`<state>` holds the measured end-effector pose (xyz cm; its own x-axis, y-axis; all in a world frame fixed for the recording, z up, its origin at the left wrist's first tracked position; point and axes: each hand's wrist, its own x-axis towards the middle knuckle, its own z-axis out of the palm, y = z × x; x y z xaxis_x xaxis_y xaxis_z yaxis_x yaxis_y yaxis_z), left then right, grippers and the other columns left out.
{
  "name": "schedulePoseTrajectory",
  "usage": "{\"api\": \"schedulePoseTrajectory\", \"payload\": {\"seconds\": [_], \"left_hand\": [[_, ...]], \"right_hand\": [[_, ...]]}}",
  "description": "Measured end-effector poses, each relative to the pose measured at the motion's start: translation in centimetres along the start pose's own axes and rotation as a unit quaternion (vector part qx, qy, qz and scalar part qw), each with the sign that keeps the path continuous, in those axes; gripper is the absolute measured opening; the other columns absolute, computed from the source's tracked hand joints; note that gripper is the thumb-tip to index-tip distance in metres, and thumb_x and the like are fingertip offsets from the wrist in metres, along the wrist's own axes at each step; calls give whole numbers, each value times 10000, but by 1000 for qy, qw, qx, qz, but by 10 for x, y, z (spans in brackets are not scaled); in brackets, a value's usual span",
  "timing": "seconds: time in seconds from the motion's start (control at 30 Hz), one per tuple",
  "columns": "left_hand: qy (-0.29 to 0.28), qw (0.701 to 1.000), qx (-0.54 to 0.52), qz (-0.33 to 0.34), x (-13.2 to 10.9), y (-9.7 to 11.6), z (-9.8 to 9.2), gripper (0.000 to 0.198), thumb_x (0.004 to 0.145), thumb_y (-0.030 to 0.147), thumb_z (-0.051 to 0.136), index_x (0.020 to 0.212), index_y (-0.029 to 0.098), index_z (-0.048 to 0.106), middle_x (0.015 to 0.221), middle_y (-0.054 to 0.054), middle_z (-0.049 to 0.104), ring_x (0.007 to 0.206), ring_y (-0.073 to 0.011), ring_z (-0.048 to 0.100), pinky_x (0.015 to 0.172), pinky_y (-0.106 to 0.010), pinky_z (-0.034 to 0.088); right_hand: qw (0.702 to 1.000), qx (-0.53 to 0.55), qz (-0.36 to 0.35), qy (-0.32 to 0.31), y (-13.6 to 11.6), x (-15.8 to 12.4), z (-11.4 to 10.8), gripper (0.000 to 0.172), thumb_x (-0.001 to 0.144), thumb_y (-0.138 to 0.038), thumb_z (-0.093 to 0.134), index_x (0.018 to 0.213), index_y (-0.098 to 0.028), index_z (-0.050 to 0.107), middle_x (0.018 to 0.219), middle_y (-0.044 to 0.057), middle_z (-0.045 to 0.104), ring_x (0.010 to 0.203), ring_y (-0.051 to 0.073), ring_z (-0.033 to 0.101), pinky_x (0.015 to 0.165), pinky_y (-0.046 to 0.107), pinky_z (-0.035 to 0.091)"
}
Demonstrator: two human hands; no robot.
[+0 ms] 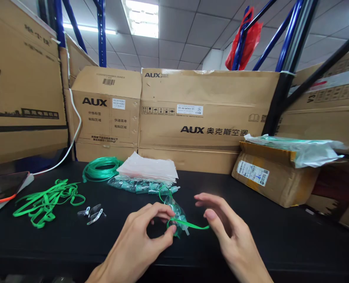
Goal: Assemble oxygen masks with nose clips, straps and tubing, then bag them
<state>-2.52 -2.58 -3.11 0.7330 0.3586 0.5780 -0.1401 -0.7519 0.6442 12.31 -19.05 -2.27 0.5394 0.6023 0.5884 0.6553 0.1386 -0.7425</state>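
Note:
My left hand (145, 232) pinches the near edge of a small clear-green oxygen mask (177, 212) between thumb and fingertips. A flat green elastic strap (193, 225) runs from the mask to the right, its free end by my right thumb. Fingers apart and curved, my right hand (227, 224) is beside that end and does not grip it. More clear-green masks (142, 186) lie in a row behind, partly under a stack of white paper sheets (147, 167). My left fingers cover part of the mask's near side.
Loose green straps (50, 200) lie in a heap at left, beside several small clear pieces (93, 214). Coiled green tubing (100, 169) sits behind. An open carton (269, 173) with plastic packages (298, 147) stands at right. Large cardboard boxes (206, 94) line the back of the black table (74, 243).

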Motion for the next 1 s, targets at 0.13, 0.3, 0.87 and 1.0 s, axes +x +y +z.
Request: {"api": "schedulePoseTrajectory", "payload": {"seconds": [0.13,0.3,0.87,1.0], "left_hand": [[-48,998,-37,12,-6,4,6,197,886,217,672,1068,291,690,989,39,773,907,-171,714,798,-253,520],[-78,997,-11,-8,4,5,-9,439,912,286,661,1337,336,565,981,73,795,878,-160,715,831,-251,514],[-154,928,325,-97,84,-35,-11,338,917,413,702,723,135,703,692,-65,712,673,-229,687,687,-359,503],[-167,937,297,-78,87,-43,-6,237,933,276,686,732,149,682,612,27,666,576,-150,643,673,-305,511]], "right_hand": [[976,95,119,-153,5,2,9,549,952,-547,608,1422,-282,506,1130,72,708,967,232,682,928,408,522],[950,164,177,-198,17,4,12,491,818,-492,802,1226,-249,675,996,40,714,920,216,656,862,359,506],[936,178,202,-225,24,4,4,507,772,-507,840,1182,-249,687,984,24,664,910,204,593,856,362,436],[936,183,193,-232,22,6,3,491,772,-484,847,1169,-245,684,986,21,650,930,209,597,873,367,436]]}}
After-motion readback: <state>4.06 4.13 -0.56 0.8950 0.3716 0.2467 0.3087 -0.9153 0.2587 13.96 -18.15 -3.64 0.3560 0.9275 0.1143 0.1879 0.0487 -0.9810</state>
